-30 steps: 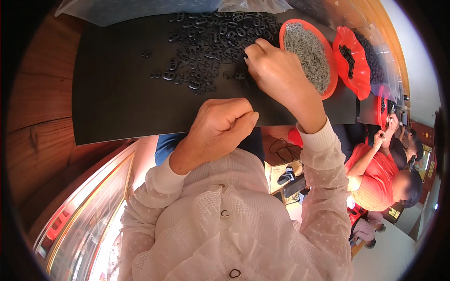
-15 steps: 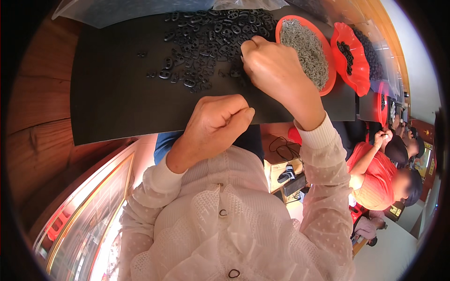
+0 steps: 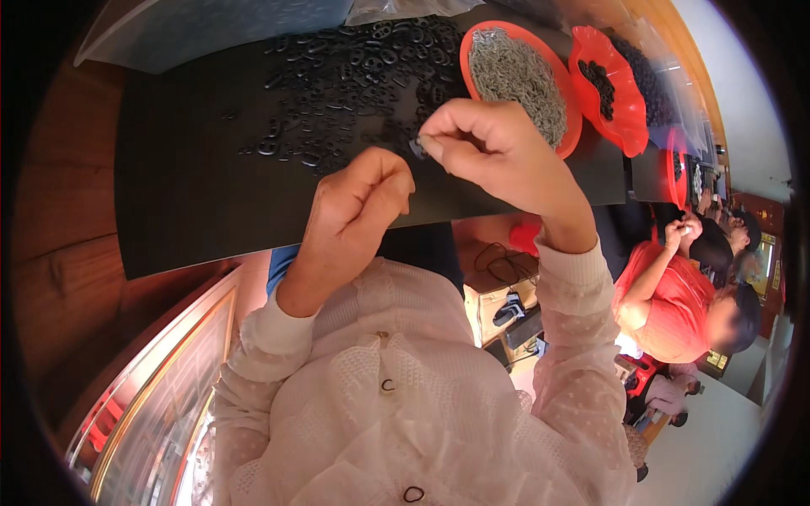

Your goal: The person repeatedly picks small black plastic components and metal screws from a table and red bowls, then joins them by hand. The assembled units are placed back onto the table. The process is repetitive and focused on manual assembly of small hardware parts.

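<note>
My right hand (image 3: 498, 156) pinches a small black plastic piece (image 3: 416, 148) between thumb and forefinger, just above the near side of the pile. To its left, my left hand (image 3: 359, 211) is closed with the thumb pressed against the curled forefinger, over the table's near edge. What it holds, if anything, is hidden. Beyond both hands, a spread of small black plastic pieces (image 3: 337, 93), many with two round holes, covers part of the dark tabletop (image 3: 186, 185). A red oval bowl (image 3: 472, 52) of small silvery metal springs (image 3: 519, 80) stands behind my right hand.
Right of the springs, a red wavy-rimmed bowl (image 3: 629, 126) holds small black parts. A translucent bin (image 3: 211, 29) borders the far left, and a clear bag (image 3: 405, 8) lies at the back. At right sits a person in a red shirt (image 3: 666, 308).
My right hand has drawn back toward me from the pile, and a black piece now shows in its pinch. My left hand has turned more upright. The whole view has shifted slightly.
</note>
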Demonstrator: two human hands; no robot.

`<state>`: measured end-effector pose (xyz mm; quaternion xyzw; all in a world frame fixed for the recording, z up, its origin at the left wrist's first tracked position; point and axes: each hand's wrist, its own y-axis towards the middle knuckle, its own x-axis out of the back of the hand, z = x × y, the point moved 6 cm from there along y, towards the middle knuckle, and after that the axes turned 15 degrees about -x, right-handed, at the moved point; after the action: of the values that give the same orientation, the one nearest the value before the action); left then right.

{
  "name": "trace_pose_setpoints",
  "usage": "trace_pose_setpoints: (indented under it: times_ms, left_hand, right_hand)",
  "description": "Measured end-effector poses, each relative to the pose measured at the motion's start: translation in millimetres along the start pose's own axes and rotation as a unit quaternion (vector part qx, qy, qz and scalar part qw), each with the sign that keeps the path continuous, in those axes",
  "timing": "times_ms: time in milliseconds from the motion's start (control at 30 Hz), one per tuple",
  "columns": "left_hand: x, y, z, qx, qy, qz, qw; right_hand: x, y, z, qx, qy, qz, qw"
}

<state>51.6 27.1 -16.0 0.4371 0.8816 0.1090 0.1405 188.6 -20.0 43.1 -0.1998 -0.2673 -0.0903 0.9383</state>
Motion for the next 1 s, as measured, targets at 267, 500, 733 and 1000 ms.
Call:
trace_pose_setpoints:
  times_ms: [267, 500, 733, 1000]
  left_hand:
    - [-2, 1, 2, 0.049, 0.013, 0.012, 0.999]
    - [-4, -1, 5, 0.031, 0.031, 0.026, 0.999]
    - [-4, -2, 1, -0.006, 0.023, 0.029, 0.999]
    - [-3, -1, -1, -0.005, 0.018, 0.031, 0.999]
  right_hand:
    - [-12, -7, -9, -0.026, 0.025, 0.087, 0.996]
    - [-15, -12, -7, 0.008, 0.012, 0.065, 0.998]
    - [-22, -13, -6, 0.073, 0.004, 0.024, 0.997]
    - [-31, -20, -3, 0.197, -0.106, -0.113, 0.968]
